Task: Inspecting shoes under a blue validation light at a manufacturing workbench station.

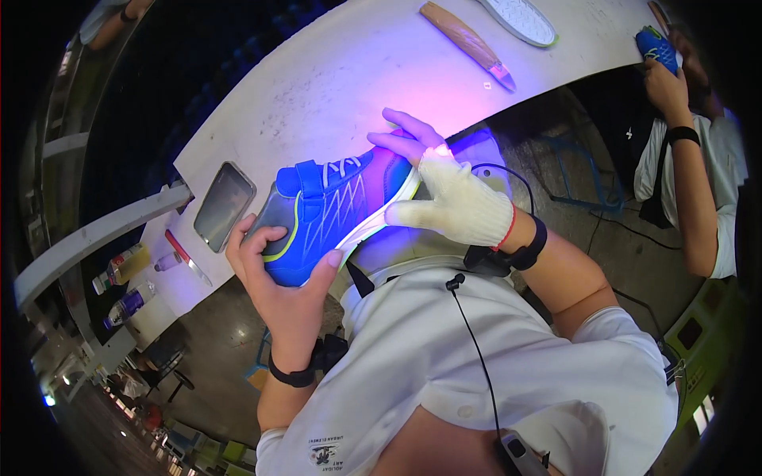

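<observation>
Blue shoe [327, 213] partly hidden by 2 hands [290, 297] [462, 202], white sole [520, 17] cut off above, lower-left clutter [190, 444] blurred

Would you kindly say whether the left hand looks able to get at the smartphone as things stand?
Probably yes: the smartphone lies close to the left hand with nothing visible between them, though that hand holds the blue sneaker and would likely have to let go first.

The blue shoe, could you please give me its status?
Left hand gripping one end of blue shoe. Gloved right hand at other end, thumb along sole edge. Phone near left hand.
</observation>
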The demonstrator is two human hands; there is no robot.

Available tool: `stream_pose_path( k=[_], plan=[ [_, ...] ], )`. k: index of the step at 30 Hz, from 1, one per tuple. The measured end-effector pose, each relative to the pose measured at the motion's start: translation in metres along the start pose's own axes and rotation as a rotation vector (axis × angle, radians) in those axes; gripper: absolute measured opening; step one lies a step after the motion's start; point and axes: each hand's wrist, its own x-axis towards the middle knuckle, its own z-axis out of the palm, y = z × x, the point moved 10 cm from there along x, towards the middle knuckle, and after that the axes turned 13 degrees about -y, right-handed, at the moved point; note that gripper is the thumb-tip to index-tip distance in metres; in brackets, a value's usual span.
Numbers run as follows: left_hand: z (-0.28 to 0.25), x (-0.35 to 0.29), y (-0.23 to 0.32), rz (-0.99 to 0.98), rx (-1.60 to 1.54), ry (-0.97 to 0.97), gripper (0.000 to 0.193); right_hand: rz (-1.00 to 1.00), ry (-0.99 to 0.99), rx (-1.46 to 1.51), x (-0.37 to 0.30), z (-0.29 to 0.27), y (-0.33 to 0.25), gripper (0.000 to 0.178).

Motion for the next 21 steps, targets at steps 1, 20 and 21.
stream_pose_path(
  k=[1, 20, 21],
  plan=[
    [0.001, 0.001, 0.001, 0.003, 0.002, -0.009, 0.065, 0.005, 0.006, 0.005, -0.001, -0.002, 0.000, 0.085],
    [0.002, 0.005, 0.050, 0.125, 0.168, -0.069, 0.064, 0.032, 0.025, 0.038, -0.010, -0.016, 0.017, 0.077],
    [0.002, 0.004, 0.051, 0.135, 0.169, -0.073, 0.064, 0.065, -0.016, 0.120, -0.010, -0.017, 0.023, 0.073]
  ],
)
